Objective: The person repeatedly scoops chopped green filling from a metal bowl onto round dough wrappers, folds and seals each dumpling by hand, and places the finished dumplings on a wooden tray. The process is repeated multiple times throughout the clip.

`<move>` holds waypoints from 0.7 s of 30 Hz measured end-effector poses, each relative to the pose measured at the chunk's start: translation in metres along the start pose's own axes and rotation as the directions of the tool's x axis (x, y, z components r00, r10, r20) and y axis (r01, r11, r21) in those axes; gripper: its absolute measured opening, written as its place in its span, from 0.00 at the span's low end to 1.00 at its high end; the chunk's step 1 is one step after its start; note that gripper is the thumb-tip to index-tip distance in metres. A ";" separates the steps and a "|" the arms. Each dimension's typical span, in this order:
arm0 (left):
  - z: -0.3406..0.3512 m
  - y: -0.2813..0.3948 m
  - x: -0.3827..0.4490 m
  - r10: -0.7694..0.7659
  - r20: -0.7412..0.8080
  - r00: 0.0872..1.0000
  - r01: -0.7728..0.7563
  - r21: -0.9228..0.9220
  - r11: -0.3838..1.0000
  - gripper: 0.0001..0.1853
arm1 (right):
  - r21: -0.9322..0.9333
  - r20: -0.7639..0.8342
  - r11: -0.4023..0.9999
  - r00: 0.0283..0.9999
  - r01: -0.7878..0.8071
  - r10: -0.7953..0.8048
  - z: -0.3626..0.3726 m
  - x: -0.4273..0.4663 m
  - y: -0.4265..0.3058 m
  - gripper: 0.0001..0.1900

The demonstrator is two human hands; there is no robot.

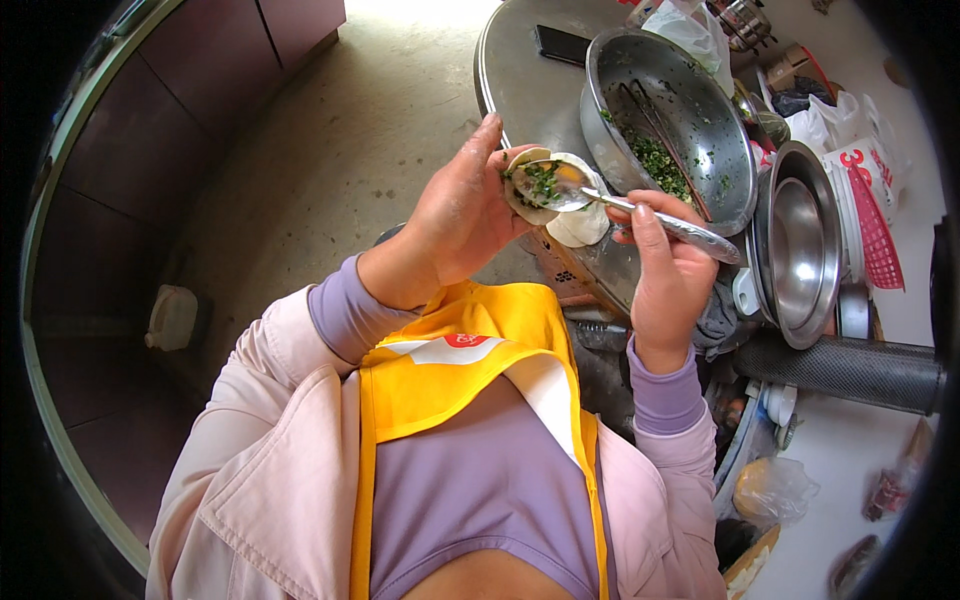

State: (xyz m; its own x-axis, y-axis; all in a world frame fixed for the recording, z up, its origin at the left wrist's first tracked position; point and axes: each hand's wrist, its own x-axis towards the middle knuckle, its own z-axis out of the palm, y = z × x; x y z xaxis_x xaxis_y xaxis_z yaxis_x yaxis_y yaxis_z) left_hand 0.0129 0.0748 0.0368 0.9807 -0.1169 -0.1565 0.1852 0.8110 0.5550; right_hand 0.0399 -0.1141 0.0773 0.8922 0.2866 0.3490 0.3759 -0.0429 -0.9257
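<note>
My left hand [465,210] cups a round dough wrapper [529,213], its fingers beneath and behind the disc. Pinched by its handle in my right hand [667,262] is a metal spoon [697,237]. The spoon's bowl lies over the wrapper, with chopped green filling [538,181] at its tip; whether it presses on the dough I cannot tell. Just past my left fingers, more pale wrappers [581,226] rest on the table edge, overlapping. Behind my right hand stands a large steel bowl [611,142] holding more chopped green filling [660,161] and chopsticks [679,165].
A dark phone [561,45] lies on the round table [517,82] beside the bowl. To the right are stacked steel basins [806,247], a pink plastic basket [876,232] and plastic bags [694,37]. A perforated dark cylinder [840,371] juts in below them. A plastic jug [174,316] stands on the floor at left.
</note>
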 end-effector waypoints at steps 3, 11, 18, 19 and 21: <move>0.001 -0.002 0.000 0.013 -0.022 1.000 -0.012 0.028 1.000 0.40 | -0.041 0.012 0.999 1.000 0.009 -0.009 0.008 -0.004 -0.001 0.08; -0.002 -0.003 -0.001 0.030 0.025 0.999 -0.030 0.033 0.999 0.41 | -0.145 -0.065 0.989 0.998 0.011 -0.021 0.003 0.004 -0.008 0.07; 0.000 -0.004 -0.001 0.015 0.011 1.000 -0.015 0.048 0.999 0.42 | -0.200 -0.016 0.978 0.998 0.062 -0.066 0.011 0.003 -0.004 0.06; 0.000 -0.003 -0.001 0.015 0.006 1.000 -0.015 0.051 0.999 0.42 | -0.182 -0.019 0.980 0.996 0.083 -0.088 0.011 0.004 -0.005 0.06; -0.001 -0.003 -0.002 0.026 0.009 1.000 -0.026 0.045 0.999 0.42 | -0.169 -0.049 0.984 0.997 0.048 -0.057 0.006 0.005 -0.009 0.06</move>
State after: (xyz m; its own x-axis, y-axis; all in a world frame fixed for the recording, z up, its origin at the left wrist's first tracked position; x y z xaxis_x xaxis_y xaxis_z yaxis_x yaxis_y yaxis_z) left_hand 0.0106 0.0730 0.0351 0.9857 -0.1015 -0.1346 0.1624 0.7868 0.5954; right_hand 0.0392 -0.1066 0.0866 0.8805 0.2413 0.4081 0.4553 -0.1903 -0.8698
